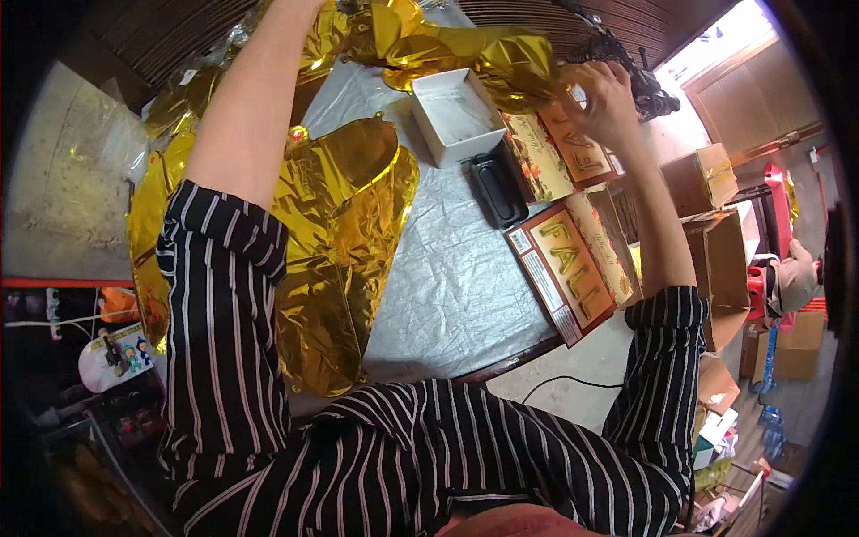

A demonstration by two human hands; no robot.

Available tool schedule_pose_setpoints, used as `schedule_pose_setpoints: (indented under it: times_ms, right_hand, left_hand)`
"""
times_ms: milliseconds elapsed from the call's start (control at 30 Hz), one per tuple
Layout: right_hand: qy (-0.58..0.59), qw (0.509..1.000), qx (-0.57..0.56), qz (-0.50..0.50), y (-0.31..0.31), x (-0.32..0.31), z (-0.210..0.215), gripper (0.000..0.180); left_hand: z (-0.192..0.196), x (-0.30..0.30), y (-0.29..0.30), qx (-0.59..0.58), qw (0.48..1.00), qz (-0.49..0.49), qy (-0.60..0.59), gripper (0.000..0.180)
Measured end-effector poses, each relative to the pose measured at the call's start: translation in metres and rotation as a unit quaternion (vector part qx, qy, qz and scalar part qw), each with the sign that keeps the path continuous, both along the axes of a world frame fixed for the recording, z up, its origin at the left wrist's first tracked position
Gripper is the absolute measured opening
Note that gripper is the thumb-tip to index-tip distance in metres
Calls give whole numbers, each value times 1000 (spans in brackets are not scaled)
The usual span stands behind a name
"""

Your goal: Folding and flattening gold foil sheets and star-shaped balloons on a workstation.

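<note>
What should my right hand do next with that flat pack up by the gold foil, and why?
Probably draw the flat pack back toward you onto the bare grey tabletop. Your right hand grips its far end, where crumpled gold foil crowds it, and your left hand is out of view past the top edge, so it cannot steady anything there.

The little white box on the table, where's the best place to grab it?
Grab the white box by two opposite side walls, coming from above. It sits upright with its open top up, and its thin walls stand free on the silver table cover, so a pinch grip over the rim probably works.
</note>
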State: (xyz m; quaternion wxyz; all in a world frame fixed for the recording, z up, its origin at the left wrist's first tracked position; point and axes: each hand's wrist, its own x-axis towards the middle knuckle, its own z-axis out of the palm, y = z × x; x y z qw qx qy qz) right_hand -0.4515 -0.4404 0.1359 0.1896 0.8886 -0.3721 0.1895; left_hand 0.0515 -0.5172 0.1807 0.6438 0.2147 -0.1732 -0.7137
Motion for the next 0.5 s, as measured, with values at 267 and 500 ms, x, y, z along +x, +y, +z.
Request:
schedule_pose_setpoints:
  times_ms: [267,500]
  right_hand:
    - [-55,952,298,41,-101,129,-5,61]
    - [-5,913,408,-19,-149,161,-73,67]
  left_hand:
    - [31,-73,51,-168,900,114,-385,21]
    - [92,-38,113,-168,901,66,-394,20]
